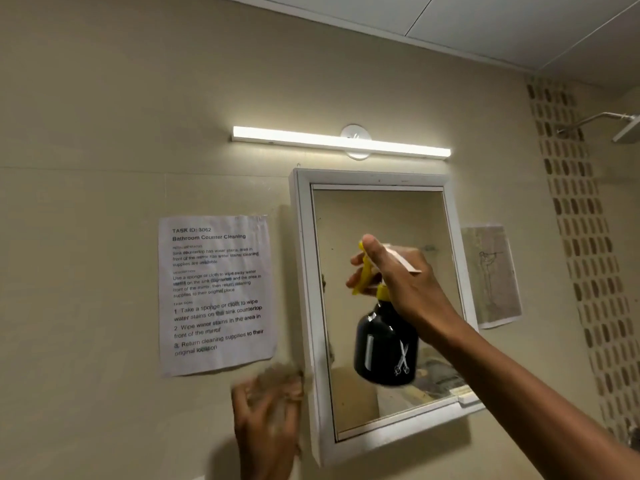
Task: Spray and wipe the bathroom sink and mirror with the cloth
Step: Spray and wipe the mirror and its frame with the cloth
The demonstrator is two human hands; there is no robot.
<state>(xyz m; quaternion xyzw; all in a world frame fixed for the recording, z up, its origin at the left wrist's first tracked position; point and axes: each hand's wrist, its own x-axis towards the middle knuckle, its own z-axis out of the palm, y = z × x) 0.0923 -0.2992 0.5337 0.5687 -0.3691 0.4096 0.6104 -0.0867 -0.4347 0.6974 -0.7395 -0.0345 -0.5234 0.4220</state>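
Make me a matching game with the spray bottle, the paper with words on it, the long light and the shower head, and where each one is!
Things:
1. spray bottle
2. printed paper
3. long light
4. shower head

Places:
A. on the wall above the mirror
B. taped to the wall left of the mirror
D. at the far right edge, high up
C. held up in front of the mirror glass by the right hand

Pairs: 1-C, 2-B, 3-A, 4-D
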